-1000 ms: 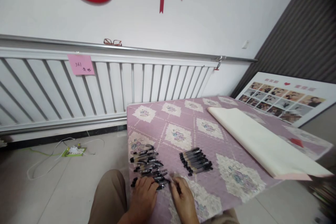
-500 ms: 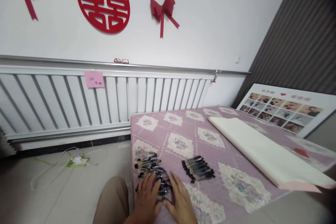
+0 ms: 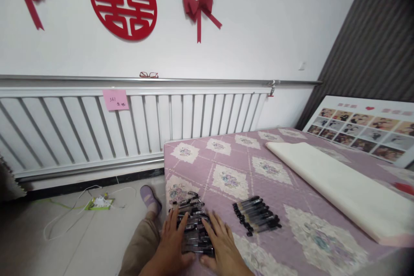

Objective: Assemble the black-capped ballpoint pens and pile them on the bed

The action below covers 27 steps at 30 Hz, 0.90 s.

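A neat row of pens (image 3: 258, 214), black caps and see-through barrels, is laid out on the purple floral cover (image 3: 223, 201), each one lined up beside the next. Just left of that row, a messier batch of pens (image 3: 197, 238) is spread over the same cover, and that's where both hands are placed. The left hand (image 3: 170, 241) is set on the batch's far side from the row, palm down, fingers spread apart and thumb stuck out sideways. The right hand (image 3: 224, 245) is set between the batch and the row, its fingers slightly apart too, and a gap is left between the two thumbs. So the batch is pretty much framed by the hands; exactly which pens are touched can't be told, since some ends are covered by fingers.

Right of the row, a long folded cream sheet (image 3: 336, 187) is laid on the cover, and past that a photo board (image 3: 359, 115) can be seen. Well behind the row, a white radiator (image 3: 181, 116) is mounted along the wall, with a pink note (image 3: 115, 100) stuck on it. Far left of the row, down on the floor, a power strip (image 3: 101, 203) can be spotted.
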Motion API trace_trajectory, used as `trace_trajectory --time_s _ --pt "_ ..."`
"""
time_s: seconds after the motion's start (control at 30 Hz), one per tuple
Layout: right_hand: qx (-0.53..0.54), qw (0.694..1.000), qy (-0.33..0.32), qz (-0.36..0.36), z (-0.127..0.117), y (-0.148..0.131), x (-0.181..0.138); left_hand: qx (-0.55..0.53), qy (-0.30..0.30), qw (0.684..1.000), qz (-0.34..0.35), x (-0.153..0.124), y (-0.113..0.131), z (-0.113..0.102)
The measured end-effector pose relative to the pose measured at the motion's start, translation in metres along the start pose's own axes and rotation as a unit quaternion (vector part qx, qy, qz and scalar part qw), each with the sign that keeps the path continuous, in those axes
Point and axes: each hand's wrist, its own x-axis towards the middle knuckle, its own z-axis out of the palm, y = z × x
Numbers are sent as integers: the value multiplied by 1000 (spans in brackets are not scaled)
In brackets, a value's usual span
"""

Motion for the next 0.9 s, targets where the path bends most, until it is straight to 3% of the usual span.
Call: trace_trajectory --time_s 0.23,0.37,0.6,0.9 --pt "13 998 -9 -57 -5 6 23 -6 22 1000 18 13 -7 7" --pt "13 997 -18 -72 -7 6 32 -5 4 1000 15 18 -8 2" --pt "9 998 -22 -63 -9 7 41 6 -27 999 21 26 -10 -11" --pt "20 997 -18 -71 -14 5 51 4 -37 996 77 39 -20 -12"
